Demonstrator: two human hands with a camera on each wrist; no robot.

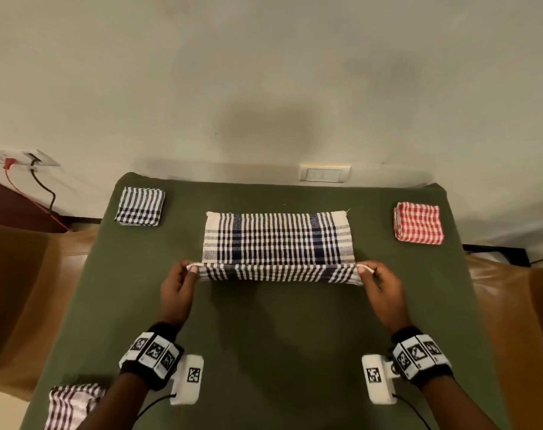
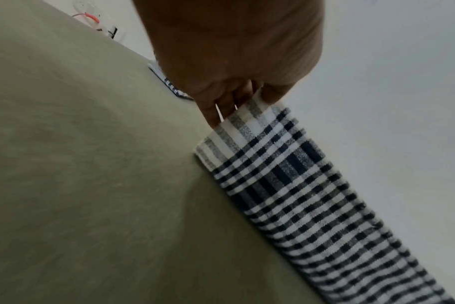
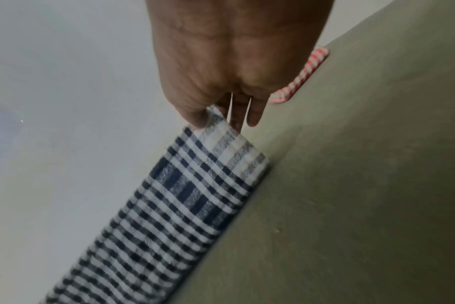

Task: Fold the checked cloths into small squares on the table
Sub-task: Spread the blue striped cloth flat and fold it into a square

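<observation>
The navy checked cloth lies in the middle of the green counter in front of me as a long band, its long axis running left to right, parallel to the wall. Its far half lies flat; the near edge is lifted off the counter and stretched taut between my hands. My left hand pinches the near left corner between thumb and fingers, clamped on the white hem, and my right hand pinches the near right corner the same way. From the left wrist view the raised strip slopes down from my fingertips to the fold line on the counter, and the right wrist view shows the same on the other end.

At the far left corner of the counter sits a folded navy checked square. At the far right corner sits a folded red checked square. Near my left forearm, at the near left edge, is a rumpled purple striped cloth. Behind the counter a switch plate is set in the wall.
</observation>
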